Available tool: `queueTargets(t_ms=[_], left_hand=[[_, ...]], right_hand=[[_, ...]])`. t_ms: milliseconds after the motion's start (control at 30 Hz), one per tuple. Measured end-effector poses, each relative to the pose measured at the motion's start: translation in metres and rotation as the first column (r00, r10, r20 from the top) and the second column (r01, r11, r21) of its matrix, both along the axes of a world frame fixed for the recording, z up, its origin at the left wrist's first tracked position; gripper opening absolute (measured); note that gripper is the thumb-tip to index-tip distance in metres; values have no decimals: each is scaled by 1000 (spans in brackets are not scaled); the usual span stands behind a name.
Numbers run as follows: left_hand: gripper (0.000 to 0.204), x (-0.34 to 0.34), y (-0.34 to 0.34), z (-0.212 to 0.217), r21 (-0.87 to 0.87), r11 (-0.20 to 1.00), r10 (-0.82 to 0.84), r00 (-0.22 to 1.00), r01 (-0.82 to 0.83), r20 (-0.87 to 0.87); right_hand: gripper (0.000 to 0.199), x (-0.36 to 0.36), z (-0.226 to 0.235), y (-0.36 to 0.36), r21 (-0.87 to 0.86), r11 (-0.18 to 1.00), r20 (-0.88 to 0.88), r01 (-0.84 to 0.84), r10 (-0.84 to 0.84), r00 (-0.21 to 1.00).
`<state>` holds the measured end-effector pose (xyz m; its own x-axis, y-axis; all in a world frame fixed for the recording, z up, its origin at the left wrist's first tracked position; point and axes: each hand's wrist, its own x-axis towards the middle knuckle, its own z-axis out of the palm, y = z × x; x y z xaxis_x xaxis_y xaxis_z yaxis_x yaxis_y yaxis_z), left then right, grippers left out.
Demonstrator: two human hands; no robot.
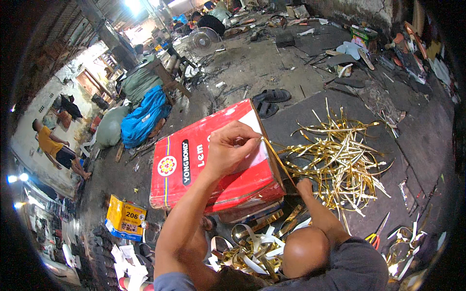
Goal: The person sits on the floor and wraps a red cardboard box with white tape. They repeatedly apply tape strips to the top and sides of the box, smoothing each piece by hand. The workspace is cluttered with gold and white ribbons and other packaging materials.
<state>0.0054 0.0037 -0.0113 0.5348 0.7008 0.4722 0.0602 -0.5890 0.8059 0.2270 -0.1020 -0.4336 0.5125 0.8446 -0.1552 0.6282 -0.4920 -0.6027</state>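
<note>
A large red cardboard box [194, 140] lies tilted in front of me. Over its top face, my left hand [232, 146] is closed in a pinch on the end of a thin gold strip [278, 160]. The strip runs taut down past the box's right edge to my right hand [306, 187], whose fingers are curled on its lower end and partly hidden. A loose pile of narrow gold strips [349, 160] lies on a dark mat just beyond my right hand. Between my knees is a heap of wider gold and white bands [252, 254].
Scissors [374, 238] with orange-yellow handles lie at the lower right. A yellow-and-blue carton [125, 218] stands at left. Black sandals [273, 96] sit behind the box. Farther off are a blue sack [144, 117], a fan [203, 40], floor scraps and a person in yellow [48, 143].
</note>
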Motion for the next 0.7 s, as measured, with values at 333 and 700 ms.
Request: queueTargets(t_ms=[333,700], left_hand=[[17,-6,-8,17,524,850,20,989,60,-146],[58,-21,-21,24,484,869,134,891,105,-434]], right_hand=[[24,12,-50,11,-3,1000,59,17,-17,998],[21,48,-29,-22,-108,982,421,-153,184,888]])
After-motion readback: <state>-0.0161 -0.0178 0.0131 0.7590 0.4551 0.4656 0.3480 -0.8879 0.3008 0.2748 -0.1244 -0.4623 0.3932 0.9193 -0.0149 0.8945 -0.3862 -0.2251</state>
